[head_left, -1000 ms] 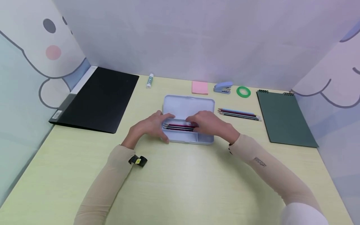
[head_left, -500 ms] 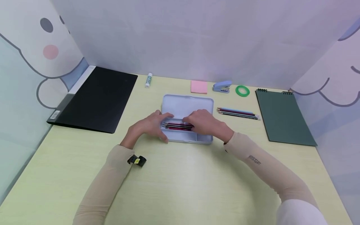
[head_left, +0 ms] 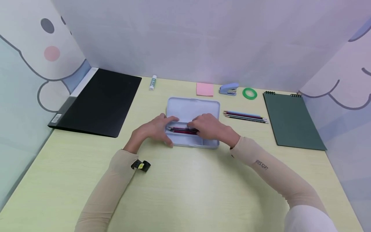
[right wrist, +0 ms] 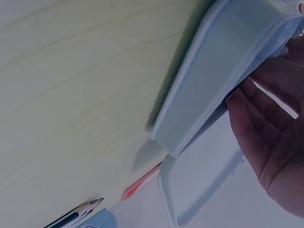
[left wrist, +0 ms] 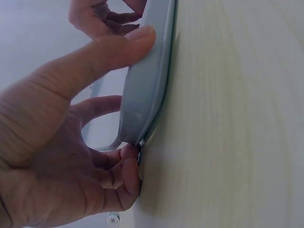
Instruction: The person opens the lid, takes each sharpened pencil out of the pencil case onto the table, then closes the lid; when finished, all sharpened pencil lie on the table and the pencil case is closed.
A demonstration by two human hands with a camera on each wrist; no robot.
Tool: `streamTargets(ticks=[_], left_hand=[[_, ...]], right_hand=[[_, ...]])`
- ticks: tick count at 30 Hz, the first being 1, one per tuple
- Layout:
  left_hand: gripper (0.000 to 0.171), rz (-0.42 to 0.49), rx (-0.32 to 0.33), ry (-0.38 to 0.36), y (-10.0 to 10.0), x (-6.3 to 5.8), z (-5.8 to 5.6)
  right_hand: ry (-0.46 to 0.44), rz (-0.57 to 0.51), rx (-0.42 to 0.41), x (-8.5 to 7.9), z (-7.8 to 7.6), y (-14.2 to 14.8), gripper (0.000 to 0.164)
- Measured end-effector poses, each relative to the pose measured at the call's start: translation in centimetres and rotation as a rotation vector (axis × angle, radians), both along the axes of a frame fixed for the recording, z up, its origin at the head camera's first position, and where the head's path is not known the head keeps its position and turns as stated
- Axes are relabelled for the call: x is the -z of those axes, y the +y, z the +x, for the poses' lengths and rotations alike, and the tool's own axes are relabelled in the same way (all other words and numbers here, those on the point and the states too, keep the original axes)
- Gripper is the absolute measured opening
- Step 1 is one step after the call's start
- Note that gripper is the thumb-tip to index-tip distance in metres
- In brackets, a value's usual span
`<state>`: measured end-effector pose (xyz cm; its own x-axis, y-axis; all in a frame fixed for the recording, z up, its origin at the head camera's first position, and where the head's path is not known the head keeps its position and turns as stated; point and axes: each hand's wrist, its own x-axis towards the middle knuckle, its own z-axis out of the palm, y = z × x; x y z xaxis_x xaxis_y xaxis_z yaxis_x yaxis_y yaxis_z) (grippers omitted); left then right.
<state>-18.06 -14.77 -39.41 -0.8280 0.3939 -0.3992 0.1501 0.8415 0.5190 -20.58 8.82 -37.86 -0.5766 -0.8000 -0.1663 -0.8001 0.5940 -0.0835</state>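
Observation:
A pale blue pencil case (head_left: pixel 185 140) lies mid-table, its lid (head_left: pixel 193 108) folded back away from me. My left hand (head_left: pixel 156 129) grips the case's left end. In the left wrist view the thumb presses on the case wall (left wrist: pixel 147 85) while the fingers reach the back corner. Several dark and red pencils (head_left: pixel 182 130) lie along the rear compartment, points to the left. Over their right ends, my right hand (head_left: pixel 210 127) pinches them inside the case, its fingertips partly hidden. The right wrist view shows that hand's fingers (right wrist: pixel 249 135) dipping past the case's rim.
Right of the case lies a second bunch of pencils (head_left: pixel 246 117), then a green spiral notebook (head_left: pixel 294 120). Along the back are a glue stick (head_left: pixel 153 82), pink sticky notes (head_left: pixel 204 89), a stapler (head_left: pixel 229 89) and green tape (head_left: pixel 255 94). A black folder (head_left: pixel 101 103) is at left.
My right hand has shifted slightly left with the pencils, which now lie closer together in the rear compartment. The left hand keeps its grip on the case.

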Motion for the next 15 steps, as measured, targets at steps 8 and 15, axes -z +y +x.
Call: streamTargets(ticks=[8, 15], left_hand=[[0.101, 0.002, -0.002, -0.002, 0.0, 0.0, 0.1], [0.100, 0.005, -0.004, -0.002, 0.0, 0.0, 0.0]], right_hand=[[-0.125, -0.087, -0.006, 0.2, -0.7, 0.6, 0.030], [-0.221, -0.118, 0.022, 0.2, -1.1, 0.6, 0.029]])
